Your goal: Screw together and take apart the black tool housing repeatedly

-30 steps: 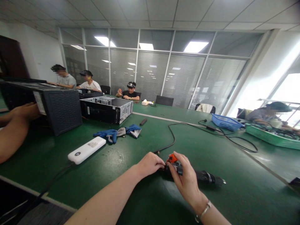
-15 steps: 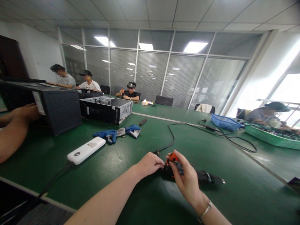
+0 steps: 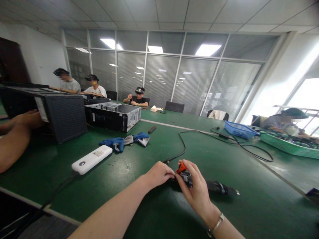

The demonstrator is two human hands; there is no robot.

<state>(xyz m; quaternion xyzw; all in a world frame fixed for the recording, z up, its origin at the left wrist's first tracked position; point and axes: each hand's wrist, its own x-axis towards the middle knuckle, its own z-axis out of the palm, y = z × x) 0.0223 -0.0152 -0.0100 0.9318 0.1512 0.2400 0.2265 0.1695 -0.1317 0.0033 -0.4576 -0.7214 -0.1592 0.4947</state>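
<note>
A black electric screwdriver [image 3: 218, 188] lies on the green table, its metal tip pointing right. My left hand [image 3: 157, 173] is closed at its rear end, thumb and fingers pinched together; the fingertips partly hide what they grip there. Above that same end, my right hand [image 3: 196, 187] holds a small orange-handled screwdriver [image 3: 181, 167] between thumb and fingers. The lower part of this tool is hard to make out. A black cord [image 3: 184, 146] runs from near my left fingers toward the back right.
On the left are a white power bank-like block [image 3: 92, 160], blue-grey gloves [image 3: 117, 143], and black computer cases [image 3: 72, 118] [image 3: 109, 118], with another person's arm [image 3: 17, 132] reaching into one. Blue [image 3: 240, 130] and green baskets [image 3: 286, 146] stand right. Several people sit around.
My right hand has shifted slightly left, and the orange handle now tilts more and sits a little lower. My left hand and the electric screwdriver stay in place.
</note>
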